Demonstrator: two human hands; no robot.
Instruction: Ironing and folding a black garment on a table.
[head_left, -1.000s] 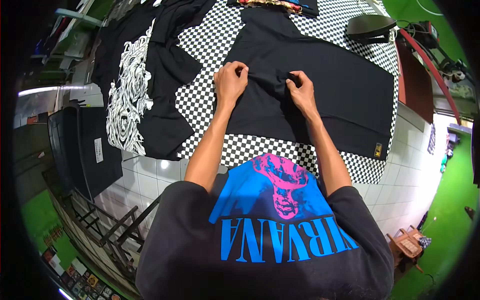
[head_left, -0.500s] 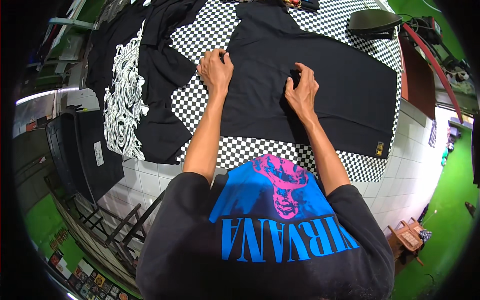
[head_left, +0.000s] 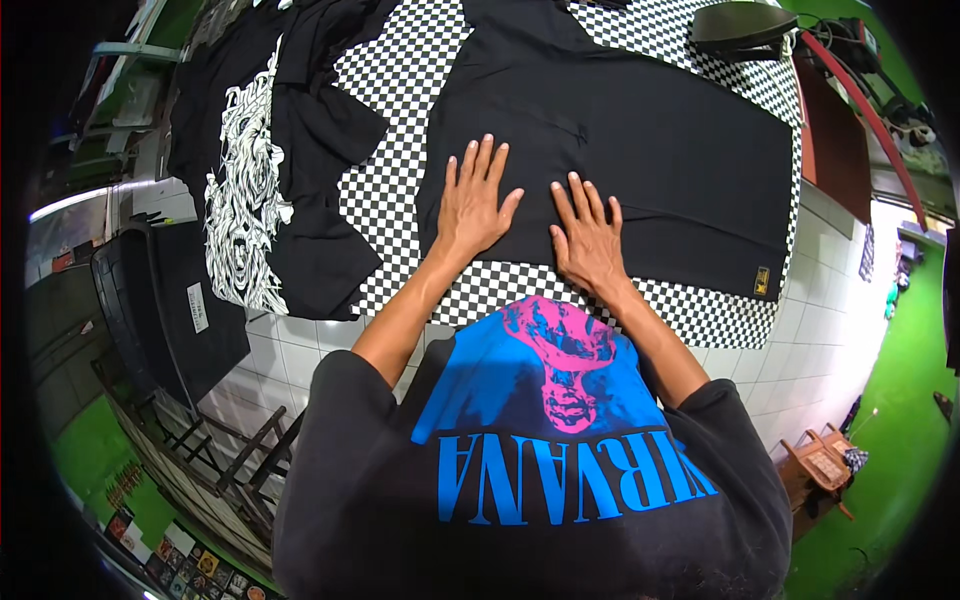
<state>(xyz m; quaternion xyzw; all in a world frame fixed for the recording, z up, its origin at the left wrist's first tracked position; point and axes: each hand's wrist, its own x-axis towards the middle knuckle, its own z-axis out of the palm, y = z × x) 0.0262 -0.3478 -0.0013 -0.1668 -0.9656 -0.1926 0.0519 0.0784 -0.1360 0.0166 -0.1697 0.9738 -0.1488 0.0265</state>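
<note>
A black T-shirt (head_left: 660,140) lies spread on a black-and-white checkered cloth (head_left: 400,120), with a small gold-coloured label near its lower right corner. My left hand (head_left: 474,208) rests flat on the shirt's left part, fingers stretched and thumb out. Beside it, my right hand (head_left: 589,240) also lies flat on the fabric near the close edge, fingers spread. A few creases run across the shirt around both hands. Neither hand holds anything.
Left of the shirt lies another black garment (head_left: 330,215) with a white print (head_left: 245,190). A dark clothes iron (head_left: 740,28) stands at the far right corner, near a curved red bar (head_left: 865,120). Below left is a black case-like object (head_left: 190,300); a wooden stool (head_left: 820,462) stands lower right.
Both hands have come nearer to me, the left also rightward and the right slightly leftward. Their curled fingers are now stretched flat on the shirt. The shirt's left edge has shifted outward.
</note>
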